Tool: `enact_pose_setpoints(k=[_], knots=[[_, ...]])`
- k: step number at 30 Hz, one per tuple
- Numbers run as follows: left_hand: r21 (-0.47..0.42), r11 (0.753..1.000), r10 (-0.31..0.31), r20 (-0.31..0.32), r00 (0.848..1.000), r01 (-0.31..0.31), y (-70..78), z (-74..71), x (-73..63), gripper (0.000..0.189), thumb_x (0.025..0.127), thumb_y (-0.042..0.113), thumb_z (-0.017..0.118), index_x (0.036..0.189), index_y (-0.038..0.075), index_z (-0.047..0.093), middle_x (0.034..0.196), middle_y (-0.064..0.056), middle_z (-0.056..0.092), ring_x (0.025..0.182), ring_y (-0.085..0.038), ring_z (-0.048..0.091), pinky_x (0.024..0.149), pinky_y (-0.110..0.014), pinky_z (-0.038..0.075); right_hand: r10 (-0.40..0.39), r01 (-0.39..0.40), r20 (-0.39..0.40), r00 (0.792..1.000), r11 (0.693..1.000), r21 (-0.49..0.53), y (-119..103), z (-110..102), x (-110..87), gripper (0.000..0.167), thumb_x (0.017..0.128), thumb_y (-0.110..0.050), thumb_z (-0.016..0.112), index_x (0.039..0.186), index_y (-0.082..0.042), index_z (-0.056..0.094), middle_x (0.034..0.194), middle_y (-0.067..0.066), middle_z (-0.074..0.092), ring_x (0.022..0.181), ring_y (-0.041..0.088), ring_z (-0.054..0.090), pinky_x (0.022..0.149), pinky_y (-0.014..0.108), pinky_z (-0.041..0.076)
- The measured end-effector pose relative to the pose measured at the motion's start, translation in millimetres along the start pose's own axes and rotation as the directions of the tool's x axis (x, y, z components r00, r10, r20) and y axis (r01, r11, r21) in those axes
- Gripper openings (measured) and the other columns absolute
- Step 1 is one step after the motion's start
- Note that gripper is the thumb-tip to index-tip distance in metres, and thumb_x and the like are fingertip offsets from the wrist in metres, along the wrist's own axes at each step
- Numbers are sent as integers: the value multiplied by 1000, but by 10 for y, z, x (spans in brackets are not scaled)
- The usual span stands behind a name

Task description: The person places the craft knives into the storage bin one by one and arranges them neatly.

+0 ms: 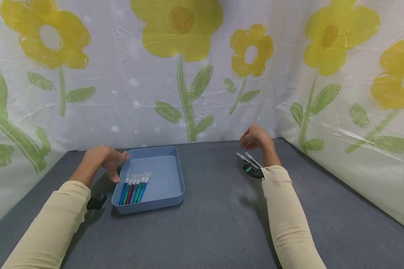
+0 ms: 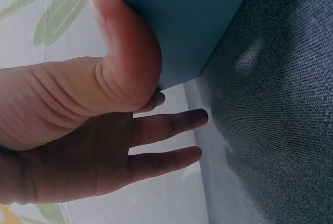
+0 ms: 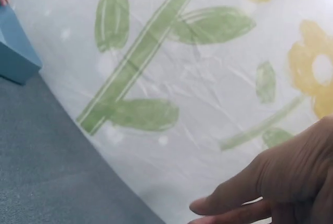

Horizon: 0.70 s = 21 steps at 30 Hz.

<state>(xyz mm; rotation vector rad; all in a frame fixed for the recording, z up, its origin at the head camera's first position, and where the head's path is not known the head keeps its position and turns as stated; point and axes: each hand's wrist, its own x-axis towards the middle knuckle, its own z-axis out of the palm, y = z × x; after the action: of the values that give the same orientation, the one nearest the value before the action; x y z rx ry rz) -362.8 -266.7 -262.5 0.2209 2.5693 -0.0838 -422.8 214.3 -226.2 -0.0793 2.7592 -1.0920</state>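
Observation:
A shallow blue tray (image 1: 165, 172) sits left of the middle of the table. Inside, several felt-tip pens (image 1: 134, 188) with pale caps and blue, green and red barrels lie side by side near its front left. My left hand (image 1: 109, 160) is at the tray's left side, thumb by the outer wall (image 2: 192, 21) and other fingers extended near the far corner. Above the table's back right, my right hand (image 1: 256, 138) hangs loosely curled, with nothing seen in its fingers. Two slim pale-ended sticks (image 1: 250, 160) show just below it, partly hidden by the wrist.
A dark grey cloth covers the table (image 1: 208, 224). White sheeting (image 1: 131, 93) printed with yellow flowers hangs along the back and sides. Black camera units are on my left wrist (image 1: 97, 201) and right wrist (image 1: 252, 171).

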Motion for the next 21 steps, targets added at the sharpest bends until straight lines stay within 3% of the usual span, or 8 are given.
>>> enact_pose_setpoints(k=[8,15,21], knots=[[9,1000,-4,1,1000,4,8,0,-12,134,76,43,90,165,-6,2,169,-37,-6,157,-59,6,123,-68,26,84,-90,-55,995,988,-126,126,82,-4,26,97,-1,65,121,7,71,122,24,74,103,32,76,101,45,59],[-3,1000,-8,-1,1000,8,8,1,-13,135,76,42,90,165,-5,2,170,-36,-6,157,-59,5,123,-68,25,164,-178,-74,984,941,-288,208,114,62,15,96,-9,70,108,0,73,106,16,78,91,26,77,89,39,61],[3,1000,-7,-7,1000,7,7,-5,-28,135,75,43,90,165,-5,2,170,-36,-6,157,-59,4,124,-69,23,223,-215,-35,974,869,-447,238,109,63,20,96,-20,75,109,-5,79,109,10,81,99,24,75,76,30,56]])
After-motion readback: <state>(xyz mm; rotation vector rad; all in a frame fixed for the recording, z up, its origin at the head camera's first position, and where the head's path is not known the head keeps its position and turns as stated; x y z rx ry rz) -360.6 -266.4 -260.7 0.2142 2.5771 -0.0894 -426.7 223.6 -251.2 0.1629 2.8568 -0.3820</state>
